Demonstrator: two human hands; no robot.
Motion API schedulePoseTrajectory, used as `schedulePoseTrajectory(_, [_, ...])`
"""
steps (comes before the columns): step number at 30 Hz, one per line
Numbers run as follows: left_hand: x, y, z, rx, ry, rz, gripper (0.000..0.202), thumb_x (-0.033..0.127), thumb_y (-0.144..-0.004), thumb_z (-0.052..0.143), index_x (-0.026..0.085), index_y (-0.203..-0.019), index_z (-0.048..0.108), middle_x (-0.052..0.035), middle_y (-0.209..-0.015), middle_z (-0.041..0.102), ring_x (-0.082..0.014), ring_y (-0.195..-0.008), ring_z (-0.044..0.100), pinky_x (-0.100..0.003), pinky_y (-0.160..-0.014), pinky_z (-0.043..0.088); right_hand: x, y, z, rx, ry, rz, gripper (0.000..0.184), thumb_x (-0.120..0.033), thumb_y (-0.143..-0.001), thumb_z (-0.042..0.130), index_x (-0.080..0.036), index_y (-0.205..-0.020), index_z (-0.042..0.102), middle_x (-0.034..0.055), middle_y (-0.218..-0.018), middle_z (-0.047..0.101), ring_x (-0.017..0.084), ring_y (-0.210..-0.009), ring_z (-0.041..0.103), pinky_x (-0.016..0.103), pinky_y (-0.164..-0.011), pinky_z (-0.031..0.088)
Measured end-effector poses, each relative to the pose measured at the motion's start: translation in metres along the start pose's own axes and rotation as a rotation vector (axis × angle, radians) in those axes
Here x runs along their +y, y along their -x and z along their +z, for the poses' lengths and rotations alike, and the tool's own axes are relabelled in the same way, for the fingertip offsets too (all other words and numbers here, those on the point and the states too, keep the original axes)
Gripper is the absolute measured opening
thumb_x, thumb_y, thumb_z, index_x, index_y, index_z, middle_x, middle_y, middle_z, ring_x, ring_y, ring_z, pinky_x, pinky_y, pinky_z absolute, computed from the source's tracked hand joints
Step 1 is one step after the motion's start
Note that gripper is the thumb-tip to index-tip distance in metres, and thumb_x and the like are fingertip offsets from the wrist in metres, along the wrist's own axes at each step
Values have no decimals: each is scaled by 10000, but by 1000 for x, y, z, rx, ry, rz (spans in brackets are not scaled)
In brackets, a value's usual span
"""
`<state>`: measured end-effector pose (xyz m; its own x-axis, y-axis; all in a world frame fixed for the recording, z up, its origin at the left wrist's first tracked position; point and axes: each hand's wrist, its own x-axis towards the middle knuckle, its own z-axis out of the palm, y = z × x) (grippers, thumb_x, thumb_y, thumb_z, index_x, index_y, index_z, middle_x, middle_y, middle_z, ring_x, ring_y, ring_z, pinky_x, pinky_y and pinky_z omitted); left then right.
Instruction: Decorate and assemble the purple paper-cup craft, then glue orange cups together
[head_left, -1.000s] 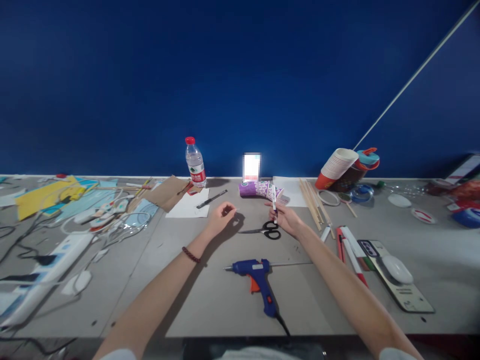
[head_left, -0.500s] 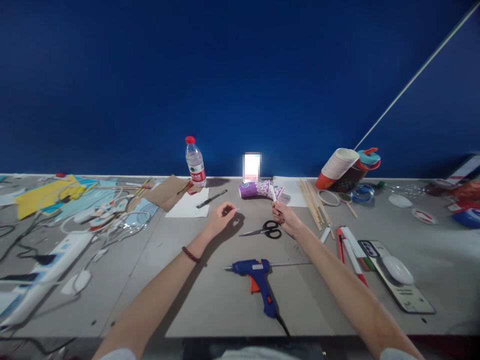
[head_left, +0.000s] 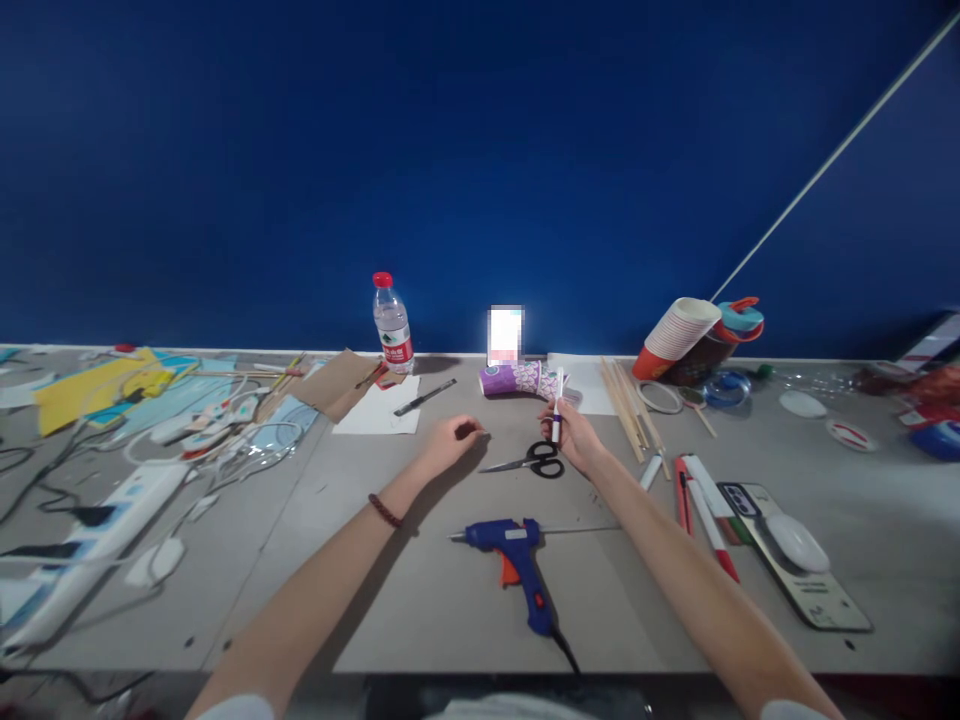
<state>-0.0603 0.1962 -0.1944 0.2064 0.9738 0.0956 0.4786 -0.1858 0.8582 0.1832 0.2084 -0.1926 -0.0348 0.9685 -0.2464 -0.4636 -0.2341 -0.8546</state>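
Observation:
My right hand [head_left: 574,435] is closed round a white marker pen [head_left: 556,403], held almost upright just above the black-handled scissors [head_left: 534,461]. My left hand [head_left: 450,440] hovers a short way to the left with its fingers pinched on something thin and small that I cannot make out. A blue hot glue gun [head_left: 511,556] lies on the grey table [head_left: 420,600] below both hands. A purple patterned paper cup [head_left: 517,379] lies on its side just behind the marker.
A water bottle [head_left: 392,325] stands at the back by brown card and white paper [head_left: 375,412]. Wooden sticks [head_left: 626,400], stacked paper cups [head_left: 679,335], tape rolls, markers [head_left: 701,500] and a mouse [head_left: 795,540] sit right. A power strip [head_left: 112,515] and cables lie left.
My right hand turned the marker from leaning back to nearly upright. My left hand slid slightly right and lower, fingers still pinched.

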Motion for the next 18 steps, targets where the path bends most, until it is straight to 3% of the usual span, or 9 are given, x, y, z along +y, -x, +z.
schedulePoseTrajectory(9, [9,-4,-5,-80,-258,-11,220,285,-778,556,193,-866,735,-53,-845,730,-202,-776,647,-277,-682,459,-4,7,9,16,101,-62,334,-451,-726,721,-216,-784,490,9,-708,692,112,-530,538,217,-458,430])
schedulePoseTrajectory(14, [9,-10,-16,-18,-261,5,253,306,-815,528,171,-944,699,-52,-797,700,-189,-720,615,-284,-649,438,-9,14,15,-39,180,-156,429,-454,-607,806,-206,-760,491,-39,-671,621,75,-491,485,209,-460,424])
schedulePoseTrajectory(18, [44,1,-34,-22,-234,72,288,388,-864,500,186,-1003,651,-25,-815,673,-152,-650,567,-263,-599,420,-20,30,25,-147,321,-254,406,-408,-592,822,-202,-675,481,-70,-579,515,108,-545,537,256,-553,501])
